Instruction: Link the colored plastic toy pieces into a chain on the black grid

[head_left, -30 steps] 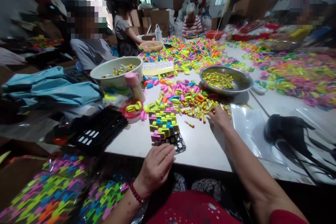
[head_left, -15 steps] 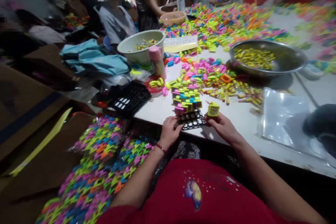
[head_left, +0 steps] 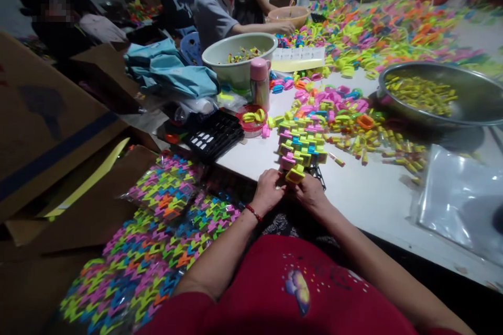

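Note:
At the near table edge, my left hand (head_left: pixel 269 191) is closed at the near left corner of a black perforated tray (head_left: pixel 320 177). My right hand (head_left: pixel 313 194) is over the tray's near end, its fingers closed on a yellow toy watch (head_left: pixel 295 174), a plastic piece with a square face and curved band. Rows of yellow, pink and blue toy watches (head_left: pixel 302 142) fill the far part of the tray. Both hands and the yellow piece hide most of the tray's near holes. My fingertips are partly hidden.
A stack of black trays (head_left: pixel 214 136) lies left, near a red basket (head_left: pixel 251 128) and a pink-capped bottle (head_left: pixel 260 86). Beyond are a pale green basin (head_left: pixel 239 70) and loose pink pieces (head_left: pixel 328 99). A steel bowl (head_left: pixel 467 107) and plastic bags (head_left: pixel 463 204) are right. Co-workers sit behind.
My right hand has brought the yellow toy watch left, from beside the tray to over its near end. My left hand stays at the tray. The view has shifted left.

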`<state>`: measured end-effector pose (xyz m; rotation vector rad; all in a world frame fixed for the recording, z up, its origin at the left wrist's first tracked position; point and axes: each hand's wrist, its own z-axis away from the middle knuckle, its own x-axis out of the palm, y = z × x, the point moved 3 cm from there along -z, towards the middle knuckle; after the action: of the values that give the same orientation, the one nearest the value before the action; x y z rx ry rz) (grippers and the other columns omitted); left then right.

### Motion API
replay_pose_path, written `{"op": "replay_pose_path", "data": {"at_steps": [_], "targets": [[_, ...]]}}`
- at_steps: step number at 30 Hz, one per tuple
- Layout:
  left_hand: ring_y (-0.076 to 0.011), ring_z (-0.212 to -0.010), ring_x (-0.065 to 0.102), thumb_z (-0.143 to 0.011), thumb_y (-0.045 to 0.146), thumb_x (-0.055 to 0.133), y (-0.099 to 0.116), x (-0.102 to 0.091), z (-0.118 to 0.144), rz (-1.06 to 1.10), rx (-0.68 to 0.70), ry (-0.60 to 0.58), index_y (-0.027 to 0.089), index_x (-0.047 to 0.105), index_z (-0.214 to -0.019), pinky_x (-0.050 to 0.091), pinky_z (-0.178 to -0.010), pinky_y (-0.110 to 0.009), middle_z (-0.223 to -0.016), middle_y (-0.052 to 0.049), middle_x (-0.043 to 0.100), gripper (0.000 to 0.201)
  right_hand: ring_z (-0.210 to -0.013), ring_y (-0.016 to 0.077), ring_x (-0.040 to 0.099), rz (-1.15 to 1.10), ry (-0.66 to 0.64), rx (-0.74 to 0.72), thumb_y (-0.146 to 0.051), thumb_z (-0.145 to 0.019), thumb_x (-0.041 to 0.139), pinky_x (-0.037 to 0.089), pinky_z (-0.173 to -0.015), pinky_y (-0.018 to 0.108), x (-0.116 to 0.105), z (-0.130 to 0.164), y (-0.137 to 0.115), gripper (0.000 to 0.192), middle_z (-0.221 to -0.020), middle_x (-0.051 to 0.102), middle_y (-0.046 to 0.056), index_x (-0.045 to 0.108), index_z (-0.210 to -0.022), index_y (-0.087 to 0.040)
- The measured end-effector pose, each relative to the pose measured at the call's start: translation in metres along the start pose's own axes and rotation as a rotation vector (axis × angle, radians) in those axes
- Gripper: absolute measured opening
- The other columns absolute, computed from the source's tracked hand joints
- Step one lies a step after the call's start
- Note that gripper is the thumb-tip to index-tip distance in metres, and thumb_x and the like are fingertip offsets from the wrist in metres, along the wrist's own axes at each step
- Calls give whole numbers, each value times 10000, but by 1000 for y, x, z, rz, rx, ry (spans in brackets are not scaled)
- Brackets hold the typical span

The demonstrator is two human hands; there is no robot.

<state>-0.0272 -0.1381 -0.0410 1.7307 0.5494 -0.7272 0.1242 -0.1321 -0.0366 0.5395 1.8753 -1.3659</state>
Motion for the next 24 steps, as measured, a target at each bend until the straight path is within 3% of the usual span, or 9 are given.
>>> {"op": "replay_pose_path", "data": {"at_steps": [4,10,17,21,24], "targets": [[-207,-871,544,-754,224,720,1,-1,-1,-11,-27,-1,176,608,-832,445,-791,-343,-879,-43,604,145,-861,245,611,150,-49,-46,-196,-875,473,456,-763,310,4,1,2,236,-932,689,134,673,-986,-139],[-214,-910,558,-756,194,678,2,-1,0,-14,-36,-9,183,619,-908,461,-822,-354,-942,-52,620,163,-832,240,593,317,-82,-76,-179,-859,489,422,-738,302,4,-3,-5,194,-883,676,132,667,-926,-142],[-226,-940,569,-804,228,629,4,-4,5,9,-49,2,173,578,-981,476,-864,-398,-984,-70,619,192,-810,204,600,282,-214,-71,-177,-879,514,409,-737,276,-6,-13,-7,170,-881,687,103,675,-927,-156],[-179,-975,602,-901,265,549,-4,-14,7,367,-136,174,189,543,-1151,501,-863,-336,-1082,-69,631,261,-813,183,601,191,-209,-87,-177,-914,499,406,-731,258,-8,-15,-8,196,-895,689,85,685,-974,-158],[-169,-993,603,-944,342,520,-3,-25,0,480,-127,314,204,570,-1215,503,-849,-308,-1129,-77,630,309,-819,182,596,183,-162,-92,-172,-910,511,406,-753,262,-6,-14,-7,187,-883,682,85,689,-967,-158]]}}
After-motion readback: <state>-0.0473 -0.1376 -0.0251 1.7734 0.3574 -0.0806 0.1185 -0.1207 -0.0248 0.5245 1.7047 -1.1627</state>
